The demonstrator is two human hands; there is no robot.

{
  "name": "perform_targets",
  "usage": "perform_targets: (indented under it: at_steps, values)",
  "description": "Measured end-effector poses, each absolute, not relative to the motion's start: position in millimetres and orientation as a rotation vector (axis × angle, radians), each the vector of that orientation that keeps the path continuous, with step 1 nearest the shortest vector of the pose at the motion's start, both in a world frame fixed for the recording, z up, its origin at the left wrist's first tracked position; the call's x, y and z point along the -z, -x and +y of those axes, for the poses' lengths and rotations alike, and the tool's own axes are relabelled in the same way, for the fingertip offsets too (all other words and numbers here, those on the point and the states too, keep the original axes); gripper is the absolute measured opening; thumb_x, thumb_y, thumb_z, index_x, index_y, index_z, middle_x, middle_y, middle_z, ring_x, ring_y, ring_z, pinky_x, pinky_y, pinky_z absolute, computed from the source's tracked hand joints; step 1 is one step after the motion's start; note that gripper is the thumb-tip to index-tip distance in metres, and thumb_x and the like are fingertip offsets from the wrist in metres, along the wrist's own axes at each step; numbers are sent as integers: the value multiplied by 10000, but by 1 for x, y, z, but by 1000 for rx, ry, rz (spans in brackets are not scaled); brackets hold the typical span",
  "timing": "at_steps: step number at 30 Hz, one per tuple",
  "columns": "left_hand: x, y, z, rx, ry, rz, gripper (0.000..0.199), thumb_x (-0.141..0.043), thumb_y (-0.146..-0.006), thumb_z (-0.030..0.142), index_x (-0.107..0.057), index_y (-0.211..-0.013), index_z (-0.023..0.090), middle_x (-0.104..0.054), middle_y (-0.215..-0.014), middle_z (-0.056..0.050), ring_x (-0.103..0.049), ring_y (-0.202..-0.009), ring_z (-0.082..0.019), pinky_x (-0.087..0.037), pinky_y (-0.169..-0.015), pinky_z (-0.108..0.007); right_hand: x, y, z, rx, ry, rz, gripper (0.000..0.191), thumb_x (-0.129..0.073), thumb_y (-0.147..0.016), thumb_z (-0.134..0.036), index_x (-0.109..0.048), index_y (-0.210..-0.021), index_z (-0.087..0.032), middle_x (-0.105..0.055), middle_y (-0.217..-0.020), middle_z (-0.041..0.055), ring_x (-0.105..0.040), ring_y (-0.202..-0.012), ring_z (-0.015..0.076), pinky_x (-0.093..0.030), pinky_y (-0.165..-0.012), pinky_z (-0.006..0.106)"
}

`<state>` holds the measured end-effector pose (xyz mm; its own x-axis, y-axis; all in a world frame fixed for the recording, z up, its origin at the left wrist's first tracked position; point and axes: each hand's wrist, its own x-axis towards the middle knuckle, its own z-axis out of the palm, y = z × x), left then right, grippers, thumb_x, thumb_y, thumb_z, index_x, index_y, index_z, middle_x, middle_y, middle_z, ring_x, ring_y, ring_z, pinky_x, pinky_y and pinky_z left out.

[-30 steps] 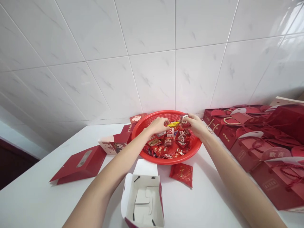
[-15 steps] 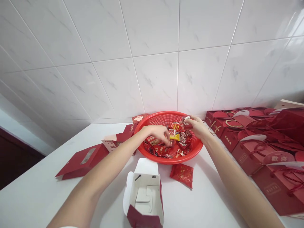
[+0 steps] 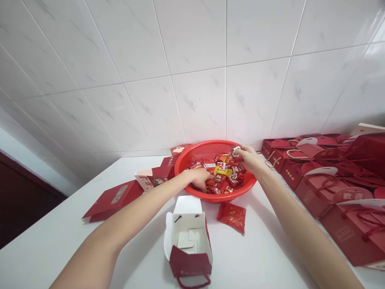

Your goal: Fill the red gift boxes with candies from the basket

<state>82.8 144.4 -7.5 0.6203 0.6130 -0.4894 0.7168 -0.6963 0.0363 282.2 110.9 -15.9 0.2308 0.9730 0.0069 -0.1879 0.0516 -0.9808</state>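
A red plastic basket (image 3: 207, 145) holds wrapped candies (image 3: 223, 171), mostly red, with a yellow one on top. My left hand (image 3: 199, 177) reaches over its near left rim into the candies, thumb and forefinger apart; its other fingers are partly hidden. At the far right rim, my right hand (image 3: 248, 157) pinches a small dark red wrapped candy (image 3: 236, 151). Nearer me stands an open gift box (image 3: 189, 241), white inside and dark red outside, with a cord handle in front. No candies show in it. A flat red packet (image 3: 232, 217) lies beside it.
Several closed red gift boxes (image 3: 345, 228) with cord handles stand in rows on the right. Left of the basket lie a folded red box (image 3: 116, 199) and other red cartons (image 3: 156, 176). A tiled wall (image 3: 198, 104) rises behind the white table (image 3: 144, 257).
My left hand has moved left and down into the near left candies. My right hand keeps its candy at the rim. The view has shifted slightly, showing the open box's cord handle.
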Motion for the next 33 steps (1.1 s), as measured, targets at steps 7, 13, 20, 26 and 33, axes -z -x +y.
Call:
perform_targets:
  at_steps: [7,13,20,26,33]
  values:
    - [14,-79,158,89,-2468,954,322,-728,-707,322,-713,-1009,212,-668,-791,13,-597,-717,-186,-402,-661,-259,21,-284,117,-1118,1091,-940,115,-619,-610,-153,-614,-718,-193,-696,-672,13,-621,-602,145,-522,-562,250]
    - [18,-76,165,-277,-2191,858,352,-780,-703,414,-669,-911,153,-700,-857,-32,-631,-764,-206,-471,-676,-286,20,-284,117,-1182,1114,-948,153,-641,-617,-164,-612,-763,-198,-695,-685,21,-625,-614,160,-529,-587,281]
    - [17,-78,165,-372,-1862,693,356,-771,-750,434,-637,-911,147,-662,-791,-13,-608,-644,-155,-501,-633,-304,19,-285,114,-1332,1146,-1122,219,-680,-615,-142,-638,-819,-210,-685,-759,-1,-621,-659,139,-488,-577,241]
    - [12,-80,164,-390,-1738,666,390,-773,-759,467,-648,-922,135,-651,-792,-3,-604,-649,-139,-499,-649,-301,25,-290,115,-1406,1044,-1200,269,-757,-603,-179,-659,-852,-204,-682,-780,-1,-629,-710,139,-491,-620,244]
    - [10,-86,162,-364,-1619,676,425,-835,-697,457,-694,-917,122,-680,-810,-20,-597,-656,-127,-490,-664,-296,24,-289,115,-1444,965,-1294,343,-854,-518,-176,-663,-804,-189,-699,-764,-3,-655,-734,161,-532,-702,291]
